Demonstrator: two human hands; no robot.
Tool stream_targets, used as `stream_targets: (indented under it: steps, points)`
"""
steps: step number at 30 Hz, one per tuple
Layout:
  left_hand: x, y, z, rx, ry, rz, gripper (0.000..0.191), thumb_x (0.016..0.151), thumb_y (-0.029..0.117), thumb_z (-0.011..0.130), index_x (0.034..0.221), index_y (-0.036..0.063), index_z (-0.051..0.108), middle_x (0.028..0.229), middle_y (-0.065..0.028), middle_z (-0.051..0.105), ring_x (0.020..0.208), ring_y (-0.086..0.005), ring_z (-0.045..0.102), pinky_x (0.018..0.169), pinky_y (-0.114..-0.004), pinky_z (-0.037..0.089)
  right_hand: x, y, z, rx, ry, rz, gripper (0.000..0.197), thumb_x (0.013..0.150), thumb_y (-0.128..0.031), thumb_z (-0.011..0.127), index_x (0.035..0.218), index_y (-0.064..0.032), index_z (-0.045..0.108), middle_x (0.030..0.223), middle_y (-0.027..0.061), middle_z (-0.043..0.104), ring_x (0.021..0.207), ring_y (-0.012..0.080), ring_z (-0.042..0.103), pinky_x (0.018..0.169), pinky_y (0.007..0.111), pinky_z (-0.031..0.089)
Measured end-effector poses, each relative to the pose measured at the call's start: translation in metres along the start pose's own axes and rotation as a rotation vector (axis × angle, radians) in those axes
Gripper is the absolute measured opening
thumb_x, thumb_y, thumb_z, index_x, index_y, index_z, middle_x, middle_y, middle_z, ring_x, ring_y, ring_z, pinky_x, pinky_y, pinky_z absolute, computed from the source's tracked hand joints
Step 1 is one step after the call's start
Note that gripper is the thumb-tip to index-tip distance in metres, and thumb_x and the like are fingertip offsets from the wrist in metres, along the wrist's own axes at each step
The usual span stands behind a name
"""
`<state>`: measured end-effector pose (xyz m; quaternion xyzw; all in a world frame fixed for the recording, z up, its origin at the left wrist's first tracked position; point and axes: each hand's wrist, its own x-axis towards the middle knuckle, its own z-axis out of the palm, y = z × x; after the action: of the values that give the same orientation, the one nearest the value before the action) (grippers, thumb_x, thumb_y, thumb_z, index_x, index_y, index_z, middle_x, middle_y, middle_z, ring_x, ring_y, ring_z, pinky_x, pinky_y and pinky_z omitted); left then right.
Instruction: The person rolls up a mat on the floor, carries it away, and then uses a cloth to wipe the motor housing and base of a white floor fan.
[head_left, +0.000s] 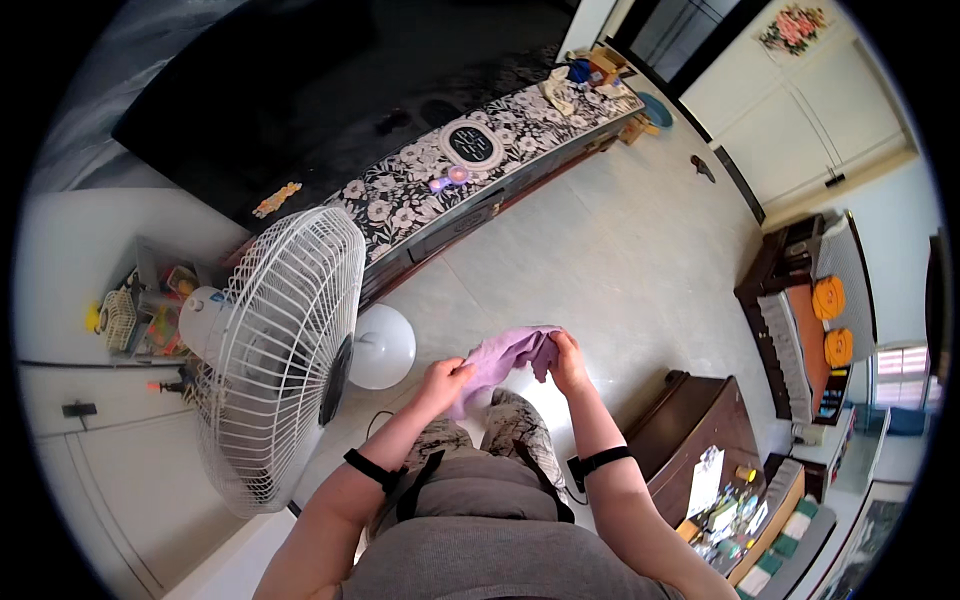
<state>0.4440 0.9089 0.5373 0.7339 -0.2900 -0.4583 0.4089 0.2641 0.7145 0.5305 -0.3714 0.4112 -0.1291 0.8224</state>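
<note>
A purple cloth (499, 360) hangs crumpled between my two hands, in front of my legs and above the tiled floor. My left hand (444, 384) pinches its left edge. At the cloth's upper right corner, my right hand (568, 363) grips the fabric. Close by on the left stands a white pedestal fan (289, 360) with a wire cage, its round base (384, 346) on the floor just beyond my left hand.
A long low cabinet with a floral top (409, 195) runs along the far side, bearing a purple handheld fan (451, 178). To the right are a dark wooden table (697, 427) with clutter and a wooden sofa (795, 322) with orange cushions. A blue tub (657, 111) sits past the cabinet.
</note>
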Motion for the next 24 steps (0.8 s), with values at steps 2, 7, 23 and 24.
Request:
stream_targets:
  steps: [2,7,23,24]
  points:
    - [0.02,0.002,0.001,-0.136,0.067,0.006,0.023,0.087,0.02,0.058,0.086,-0.0027,0.06,0.063,0.0006,0.052,0.062,-0.0058,0.042,0.055,-0.025,0.037,0.023,-0.012,0.001,0.016,-0.019,0.004,0.018,0.09,-0.02,0.045,0.096,-0.005,0.052,0.078,0.0049,0.057,0.068,0.0151,0.056,0.056,0.033,0.047]
    - [0.073,0.029,-0.009,-0.18,0.173,-0.037,0.023,0.089,0.021,0.056,0.085,-0.0009,0.061,0.069,0.0025,0.052,0.062,-0.0063,0.043,0.055,-0.024,0.038,0.078,-0.053,0.0,-0.022,0.013,0.034,0.024,0.089,-0.02,0.048,0.106,-0.0032,0.052,0.091,0.0059,0.06,0.082,0.016,0.057,0.07,0.03,0.048]
    - [0.205,0.054,0.027,-0.925,0.469,-0.228,0.029,0.093,0.024,0.052,0.109,0.0012,0.058,0.099,-0.003,0.061,0.087,-0.0124,0.057,0.078,-0.027,0.045,0.234,-0.107,0.011,-0.332,-0.397,0.398,0.038,0.094,-0.03,0.042,0.125,-0.0095,0.047,0.109,0.003,0.059,0.092,0.0135,0.058,0.075,0.03,0.046]
    - [0.212,0.05,0.022,-0.936,0.523,-0.256,0.029,0.093,0.024,0.052,0.109,0.0008,0.057,0.099,-0.0033,0.061,0.087,-0.0128,0.057,0.078,-0.027,0.045,0.243,-0.107,0.017,-0.362,-0.376,0.397,0.038,0.094,-0.031,0.043,0.125,-0.0098,0.047,0.109,0.0025,0.059,0.091,0.0128,0.058,0.074,0.029,0.046]
